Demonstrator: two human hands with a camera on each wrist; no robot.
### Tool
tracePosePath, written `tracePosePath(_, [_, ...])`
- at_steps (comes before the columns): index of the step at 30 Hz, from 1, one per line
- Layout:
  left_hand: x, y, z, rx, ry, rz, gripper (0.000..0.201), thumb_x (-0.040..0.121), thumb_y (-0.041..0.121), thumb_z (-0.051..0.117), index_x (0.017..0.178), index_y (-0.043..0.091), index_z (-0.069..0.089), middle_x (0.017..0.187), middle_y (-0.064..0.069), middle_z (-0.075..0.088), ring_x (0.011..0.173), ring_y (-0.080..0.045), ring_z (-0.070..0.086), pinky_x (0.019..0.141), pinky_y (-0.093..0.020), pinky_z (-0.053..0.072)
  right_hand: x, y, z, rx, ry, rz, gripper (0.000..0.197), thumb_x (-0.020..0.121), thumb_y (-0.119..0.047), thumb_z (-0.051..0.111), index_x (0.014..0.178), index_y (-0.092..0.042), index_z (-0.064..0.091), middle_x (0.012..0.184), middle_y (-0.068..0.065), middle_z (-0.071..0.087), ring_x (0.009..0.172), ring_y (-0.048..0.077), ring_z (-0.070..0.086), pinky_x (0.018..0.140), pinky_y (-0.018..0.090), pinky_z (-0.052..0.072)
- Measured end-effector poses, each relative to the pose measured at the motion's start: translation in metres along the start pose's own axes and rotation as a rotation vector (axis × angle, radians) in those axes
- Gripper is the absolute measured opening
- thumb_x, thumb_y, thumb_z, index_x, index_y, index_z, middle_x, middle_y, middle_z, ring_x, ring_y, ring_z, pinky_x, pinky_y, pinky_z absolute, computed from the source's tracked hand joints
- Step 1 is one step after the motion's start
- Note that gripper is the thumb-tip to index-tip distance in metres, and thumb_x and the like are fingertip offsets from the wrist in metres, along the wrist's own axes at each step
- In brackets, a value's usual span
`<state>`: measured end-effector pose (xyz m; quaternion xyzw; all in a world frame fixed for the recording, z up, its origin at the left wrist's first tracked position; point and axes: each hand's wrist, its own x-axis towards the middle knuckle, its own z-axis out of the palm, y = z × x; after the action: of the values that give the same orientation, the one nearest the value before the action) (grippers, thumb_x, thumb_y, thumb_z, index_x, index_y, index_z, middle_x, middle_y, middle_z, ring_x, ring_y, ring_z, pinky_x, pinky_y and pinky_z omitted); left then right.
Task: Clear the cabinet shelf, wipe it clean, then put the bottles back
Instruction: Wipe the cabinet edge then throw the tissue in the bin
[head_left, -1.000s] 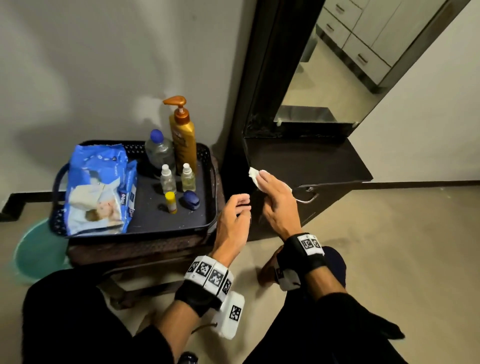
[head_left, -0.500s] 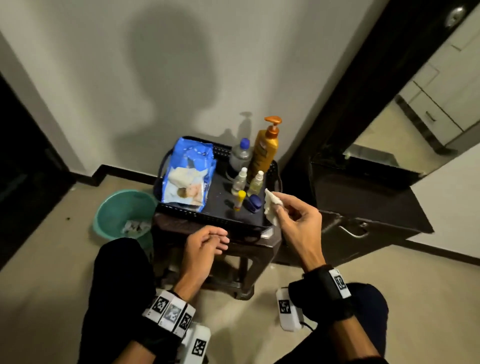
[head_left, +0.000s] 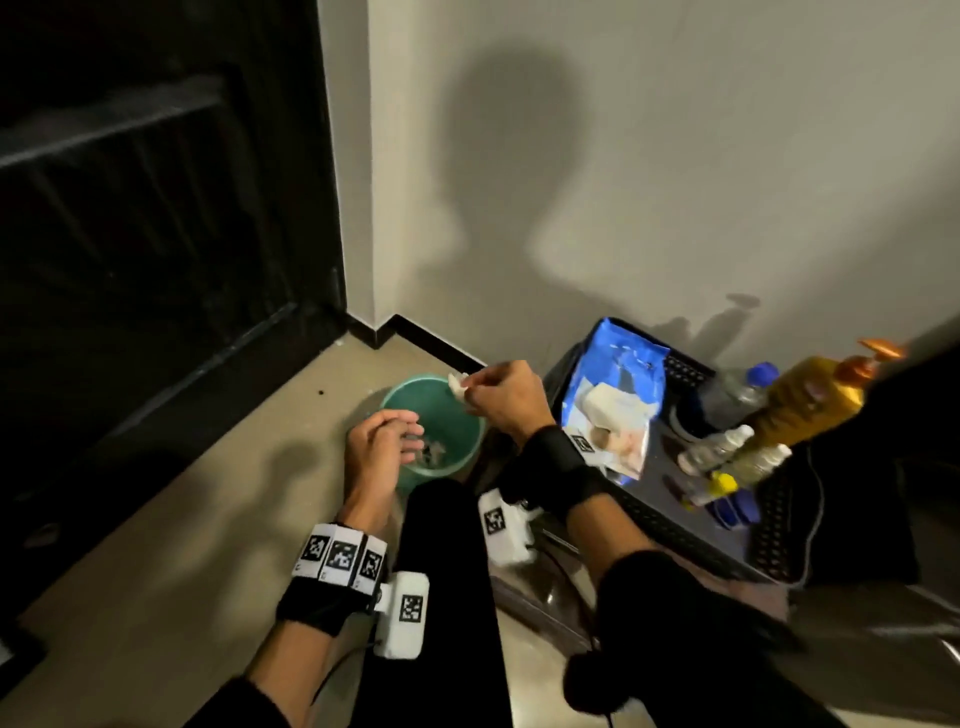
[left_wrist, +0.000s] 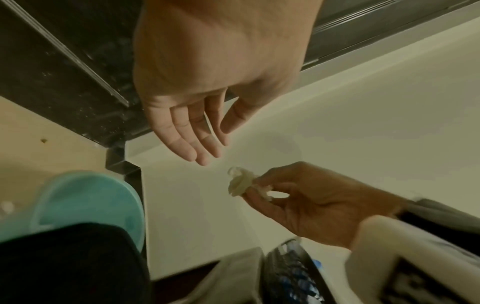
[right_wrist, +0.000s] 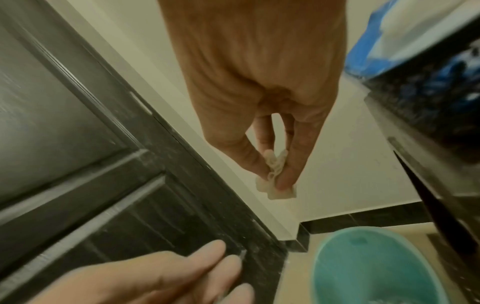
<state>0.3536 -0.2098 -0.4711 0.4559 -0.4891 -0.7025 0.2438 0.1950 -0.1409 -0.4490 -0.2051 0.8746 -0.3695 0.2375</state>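
Observation:
My right hand (head_left: 488, 387) pinches a crumpled white wipe (head_left: 457, 385) above the far rim of a teal bin (head_left: 467, 452) on the floor; the wipe (right_wrist: 275, 181) sits between thumb and fingertips. My left hand (head_left: 384, 441) hovers open over the bin's near side, fingers relaxed and holding nothing (left_wrist: 192, 131). On a black tray (head_left: 675, 530) to the right stand a gold pump bottle (head_left: 815, 400), a clear bottle with a blue cap (head_left: 737, 395), two small bottles (head_left: 722, 447) and a blue wipes pack (head_left: 618, 400).
The tray rests on a low dark stool (head_left: 545, 592). A dark door (head_left: 156, 260) fills the left, with a black skirting (head_left: 431, 338) along the wall behind the bin. Scraps lie inside the bin. My dark-clothed knee (head_left: 447, 571) is between my arms.
My view swung left from the cabinet to the bin. My right hand carried the wipe from beside the tray to above the bin; my left hand moved over there too.

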Motion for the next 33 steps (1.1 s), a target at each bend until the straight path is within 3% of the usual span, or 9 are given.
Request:
tracePosePath(4, [0.031,-0.007,-0.029,0.063,0.01,-0.035,0.021,0.092,0.002,0.051,0.1,-0.001,0.07,0.086,-0.015,0.072,0.078,-0.027,0.065,0.071,-0.031,0.051,0.06,-0.011,0.043,-0.111,-0.046,0.114,0.024,0.089,-0.021,0.07,0.109,-0.014,0.082,0.114,0.013,0.078,0.113,0.03,0.071,0.103,0.035,0.055])
tracePosePath(8, [0.035,-0.008,-0.04,0.055,0.026,-0.015,0.02,0.092,0.0,0.052,0.097,0.002,0.071,0.089,-0.018,0.074,0.079,-0.028,0.067,0.073,-0.034,0.053,0.082,-0.005,0.046,-0.079,-0.01,0.164,0.038,0.09,-0.02,0.062,0.126,-0.014,0.076,0.129,0.014,0.072,0.125,0.034,0.063,0.108,0.033,0.05])
tracePosePath(11, [0.031,-0.008,-0.035,0.041,0.014,0.008,0.021,0.093,-0.001,0.05,0.099,-0.002,0.07,0.09,-0.021,0.073,0.078,-0.027,0.066,0.072,-0.034,0.052,0.064,-0.011,0.035,-0.097,-0.001,0.059,0.039,0.086,-0.021,0.063,0.123,-0.016,0.078,0.125,0.011,0.076,0.123,0.031,0.066,0.108,0.034,0.05])
tracePosePath(15, [0.019,-0.005,-0.021,0.022,-0.012,0.013,0.022,0.093,-0.002,0.049,0.093,0.003,0.071,0.087,-0.016,0.073,0.079,-0.026,0.067,0.07,-0.03,0.053,0.011,-0.024,0.008,-0.033,0.054,-0.141,0.035,0.081,-0.026,0.061,0.109,-0.021,0.082,0.11,-0.001,0.081,0.108,0.015,0.074,0.103,0.031,0.055])
tracePosePath(20, [-0.014,0.009,0.006,0.003,-0.09,0.085,0.015,0.091,0.0,0.055,0.09,0.006,0.07,0.088,-0.013,0.075,0.079,-0.022,0.07,0.071,-0.027,0.054,-0.063,-0.006,-0.045,0.106,0.206,-0.267,0.023,0.091,-0.019,0.066,0.105,-0.02,0.084,0.099,-0.012,0.081,0.09,-0.007,0.072,0.087,0.016,0.055])
tracePosePath(25, [-0.061,0.019,0.075,0.031,-0.25,0.196,0.017,0.091,0.001,0.06,0.079,0.013,0.066,0.075,-0.004,0.071,0.066,-0.012,0.065,0.06,-0.018,0.049,-0.11,0.053,-0.106,0.22,0.373,-0.27,0.017,0.09,-0.017,0.067,0.092,-0.019,0.084,0.09,-0.011,0.08,0.085,0.003,0.075,0.08,0.026,0.058])
tracePosePath(27, [-0.088,0.018,0.113,0.064,-0.374,0.22,0.022,0.091,0.001,0.061,0.075,0.016,0.064,0.072,-0.004,0.07,0.063,-0.011,0.064,0.057,-0.016,0.047,-0.127,0.084,-0.134,0.256,0.458,-0.225,0.016,0.089,-0.02,0.067,0.089,-0.02,0.083,0.088,-0.01,0.081,0.084,0.005,0.075,0.08,0.029,0.058])
tracePosePath(30, [-0.135,0.015,0.172,0.137,-0.584,0.266,0.024,0.091,0.002,0.059,0.071,0.016,0.063,0.071,-0.008,0.07,0.06,-0.011,0.063,0.055,-0.015,0.046,-0.149,0.132,-0.176,0.291,0.568,-0.144,0.019,0.089,-0.034,0.067,0.09,-0.022,0.083,0.088,-0.009,0.081,0.084,0.011,0.076,0.083,0.047,0.062])
tracePosePath(33, [-0.175,0.012,0.242,0.245,-0.78,0.365,0.017,0.086,0.016,0.059,0.07,0.019,0.065,0.072,-0.006,0.072,0.063,-0.014,0.066,0.058,-0.022,0.05,-0.173,0.179,-0.223,0.333,0.686,-0.051,0.024,0.089,-0.04,0.066,0.087,-0.022,0.082,0.084,-0.004,0.081,0.086,0.016,0.077,0.086,0.051,0.062])
